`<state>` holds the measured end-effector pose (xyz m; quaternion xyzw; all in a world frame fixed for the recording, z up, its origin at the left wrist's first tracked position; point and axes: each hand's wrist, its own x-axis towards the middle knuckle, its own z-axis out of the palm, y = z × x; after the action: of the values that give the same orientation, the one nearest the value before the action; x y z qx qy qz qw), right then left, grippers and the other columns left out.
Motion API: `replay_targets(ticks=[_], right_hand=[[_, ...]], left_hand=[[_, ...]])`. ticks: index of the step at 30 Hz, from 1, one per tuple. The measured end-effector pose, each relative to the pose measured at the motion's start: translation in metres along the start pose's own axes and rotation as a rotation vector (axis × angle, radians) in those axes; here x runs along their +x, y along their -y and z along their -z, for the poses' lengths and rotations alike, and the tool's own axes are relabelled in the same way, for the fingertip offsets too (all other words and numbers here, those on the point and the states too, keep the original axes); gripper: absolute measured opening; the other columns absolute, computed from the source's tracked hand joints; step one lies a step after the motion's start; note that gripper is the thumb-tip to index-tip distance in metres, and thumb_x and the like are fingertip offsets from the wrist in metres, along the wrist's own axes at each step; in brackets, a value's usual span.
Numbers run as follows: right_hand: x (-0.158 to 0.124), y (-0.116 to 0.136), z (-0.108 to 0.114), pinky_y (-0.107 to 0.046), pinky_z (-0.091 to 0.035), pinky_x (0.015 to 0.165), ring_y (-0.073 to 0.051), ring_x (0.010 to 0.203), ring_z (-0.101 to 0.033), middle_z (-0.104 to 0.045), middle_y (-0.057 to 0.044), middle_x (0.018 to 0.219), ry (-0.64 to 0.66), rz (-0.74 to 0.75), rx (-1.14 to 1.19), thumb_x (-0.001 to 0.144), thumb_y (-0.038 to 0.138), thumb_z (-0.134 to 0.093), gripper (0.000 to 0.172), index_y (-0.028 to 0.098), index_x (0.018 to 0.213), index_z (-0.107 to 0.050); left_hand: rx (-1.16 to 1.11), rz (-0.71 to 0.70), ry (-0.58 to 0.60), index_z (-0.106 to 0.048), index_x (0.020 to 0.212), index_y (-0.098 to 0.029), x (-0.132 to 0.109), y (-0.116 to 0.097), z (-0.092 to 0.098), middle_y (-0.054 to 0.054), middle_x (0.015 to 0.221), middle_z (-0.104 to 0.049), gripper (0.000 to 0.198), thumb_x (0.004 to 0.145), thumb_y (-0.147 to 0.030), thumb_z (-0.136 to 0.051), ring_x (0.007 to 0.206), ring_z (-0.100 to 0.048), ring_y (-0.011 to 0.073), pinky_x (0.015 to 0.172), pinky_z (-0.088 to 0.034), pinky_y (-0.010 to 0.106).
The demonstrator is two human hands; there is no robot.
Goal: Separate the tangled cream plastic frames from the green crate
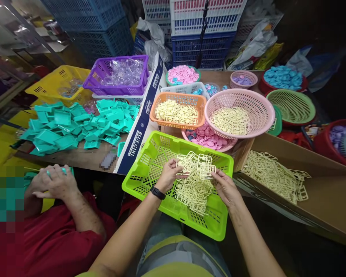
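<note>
My left hand [168,176] pinches cream plastic part frames [187,163], thin moulded runners with small pieces in them. Between the thumb and fingers of my right hand [225,187] is the edge of another cream frame [206,172]. The held frames overlap or lie close together; whether they are joined I cannot tell. Both hands are over a bright green plastic basket [150,173], and a loose pile of similar cream frames [194,194] lies in it below them.
An orange basket [177,124] and a pink round basket [268,115] hold cream pieces beyond the green basket. At right stands a cardboard box [328,192] of cream frames. Teal plastic parts [77,125] are heaped at left, near a co-worker's clasped hands [56,182].
</note>
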<state>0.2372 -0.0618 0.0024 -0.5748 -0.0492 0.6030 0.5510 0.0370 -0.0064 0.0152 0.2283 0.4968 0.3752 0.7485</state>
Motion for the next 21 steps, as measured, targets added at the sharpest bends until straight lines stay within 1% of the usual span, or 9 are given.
replay_targets(ticks=[4, 7, 10, 13, 17, 21], right_hand=[[-0.005, 0.002, -0.008, -0.016, -0.048, 0.065, -0.007, 0.071, -0.06, -0.073, 0.005, 0.075, 0.021, -0.003, -0.035, 0.023, 0.041, -0.101, 0.059, 0.023, 0.073, -0.076], [-0.007, 0.003, -0.014, -0.019, -0.048, 0.068, -0.009, 0.072, -0.061, -0.073, 0.006, 0.074, 0.014, 0.0, -0.056, 0.021, 0.043, -0.1, 0.059, 0.024, 0.071, -0.075], [-0.005, -0.001, -0.016, -0.023, -0.048, 0.074, -0.011, 0.073, -0.062, -0.073, 0.006, 0.073, -0.003, 0.014, -0.077, 0.02, 0.045, -0.1, 0.06, 0.024, 0.07, -0.073], [0.0, -0.008, -0.016, -0.028, -0.047, 0.08, -0.014, 0.075, -0.062, -0.074, 0.004, 0.074, -0.009, 0.044, -0.109, 0.023, 0.049, -0.099, 0.062, 0.023, 0.072, -0.07], [0.003, -0.017, -0.015, -0.034, -0.048, 0.082, -0.019, 0.077, -0.064, -0.075, 0.001, 0.078, 0.004, 0.074, -0.137, 0.029, 0.053, -0.097, 0.063, 0.024, 0.076, -0.066], [0.001, -0.018, -0.017, -0.034, -0.047, 0.081, -0.019, 0.076, -0.063, -0.075, 0.001, 0.082, 0.017, 0.064, -0.123, 0.035, 0.051, -0.097, 0.063, 0.024, 0.082, -0.064]], left_hand=[[-0.002, -0.012, -0.015, -0.045, 0.084, -0.019, -0.001, 0.001, -0.002, -0.009, 0.062, -0.06, 0.057, 0.046, -0.027, -0.087, 0.062, -0.073, 0.0212, 0.058, -0.063, 0.03], [0.001, -0.015, 0.0, -0.045, 0.084, -0.018, -0.004, 0.002, -0.006, -0.008, 0.064, -0.061, 0.054, 0.049, -0.027, -0.084, 0.063, -0.073, 0.021, 0.058, -0.063, 0.03], [-0.002, -0.013, 0.012, -0.046, 0.087, -0.018, -0.007, 0.003, -0.01, -0.008, 0.065, -0.061, 0.053, 0.052, -0.027, -0.084, 0.061, -0.071, 0.0178, 0.059, -0.063, 0.031], [-0.015, -0.029, 0.001, -0.045, 0.088, -0.019, -0.008, 0.005, -0.012, -0.008, 0.069, -0.061, 0.051, 0.053, -0.027, -0.082, 0.058, -0.068, 0.0135, 0.062, -0.064, 0.032], [-0.044, -0.046, -0.004, -0.045, 0.089, -0.02, -0.007, 0.007, -0.012, -0.006, 0.076, -0.063, 0.051, 0.054, -0.026, -0.081, 0.062, -0.066, 0.0112, 0.066, -0.064, 0.033], [-0.06, -0.059, -0.007, -0.045, 0.089, -0.019, -0.005, 0.009, -0.009, -0.007, 0.072, -0.061, 0.05, 0.054, -0.024, -0.08, 0.059, -0.063, 0.0097, 0.065, -0.064, 0.033]])
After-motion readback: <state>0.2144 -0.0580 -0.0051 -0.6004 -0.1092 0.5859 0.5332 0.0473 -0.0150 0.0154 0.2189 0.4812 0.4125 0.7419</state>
